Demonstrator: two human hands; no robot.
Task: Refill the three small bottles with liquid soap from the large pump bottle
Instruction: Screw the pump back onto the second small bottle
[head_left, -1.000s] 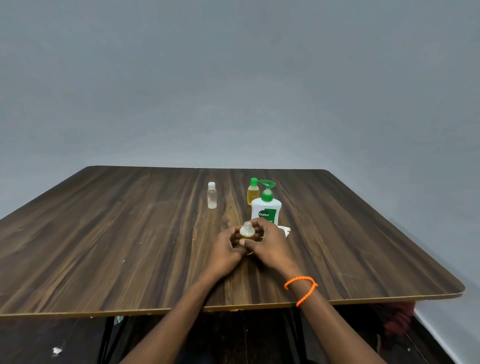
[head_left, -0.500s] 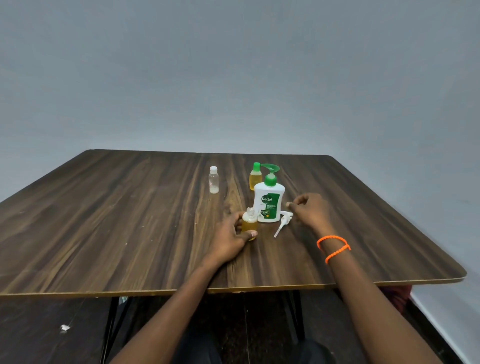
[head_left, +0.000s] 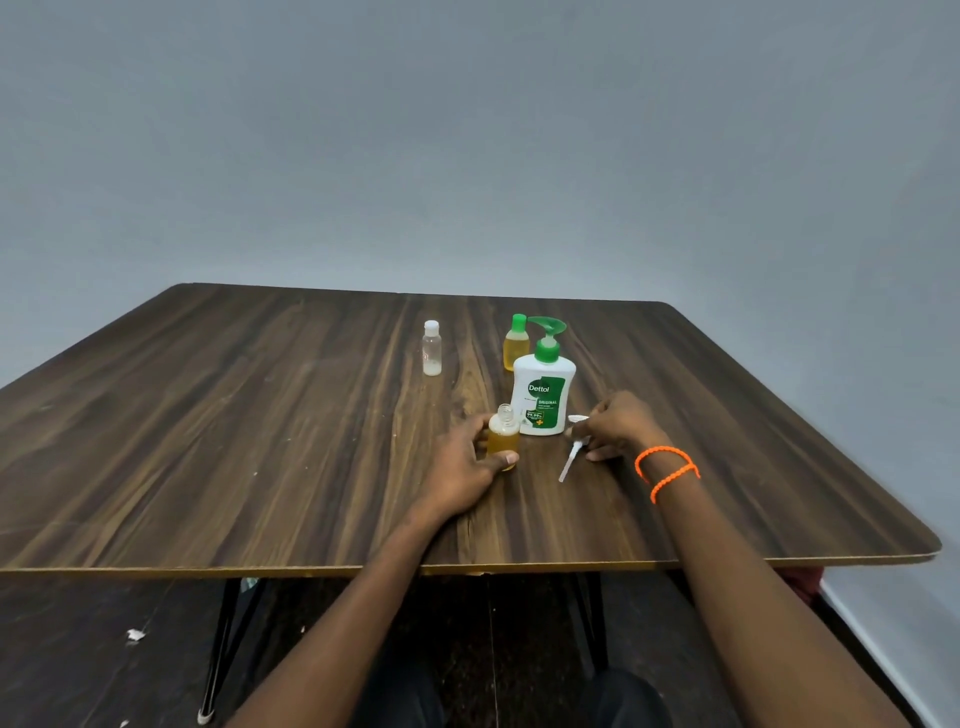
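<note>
Head view: left hand (head_left: 462, 470) wraps the open small bottle (head_left: 503, 435) upright on the table (head_left: 260, 441), likely to steady it for capping. Right hand (head_left: 615, 426) pinches its white sprayer cap (head_left: 571, 449), tube trailing near. Pump bottle (head_left: 543, 392) just behind; green-capped bottle (head_left: 516, 343) and clear bottle (head_left: 431, 347) stand farther back.

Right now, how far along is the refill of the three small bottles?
Done, apparently: the green-capped bottle is capped and amber-filled. In hand: the left hand grips the open bottle, already amber, while the right hand pinches its white spray top, probably to refit it. Left: the clear bottle looks nearly empty. The pump bottle stands untouched.
</note>
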